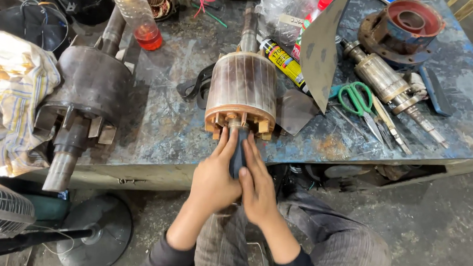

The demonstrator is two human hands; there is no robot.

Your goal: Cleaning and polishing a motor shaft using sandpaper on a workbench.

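Two hands are closed together round the near end of a rotor shaft (pixel 238 154) at the front edge of the workbench (pixel 161 129). The left hand (pixel 214 181) is wrapped on the shaft from the 9 o'clock side, the right hand (pixel 257 189) from the 3 o'clock side, with fingers laid along the dark shaft up to the rotor's end. The copper-coloured rotor (pixel 242 93) is lying on the bench with its axis running from 12 to 6 o'clock, its near end just at the bench edge, so the gripped shaft end overhangs the edge above the lap.

At 9 o'clock of the rotor a larger dark rotor (pixel 90 87) is lying, its shaft also past the front edge; bare bench is seen between the two. At 3 o'clock a grey sheet (pixel 321 51) is standing on edge, just beside the rotor, with a dark offcut (pixel 294 112) flat at its foot. Further at 3 o'clock green-handled scissors (pixel 357 99) and a smaller shaft (pixel 390 87) are lying, well apart from the hands. A sealant tube (pixel 283 62) is lying at 1 o'clock, and a plastic bottle (pixel 137 17) at 11 o'clock. A bundle of cloth (pixel 11 99) is piled at the bench's far 9 o'clock end.
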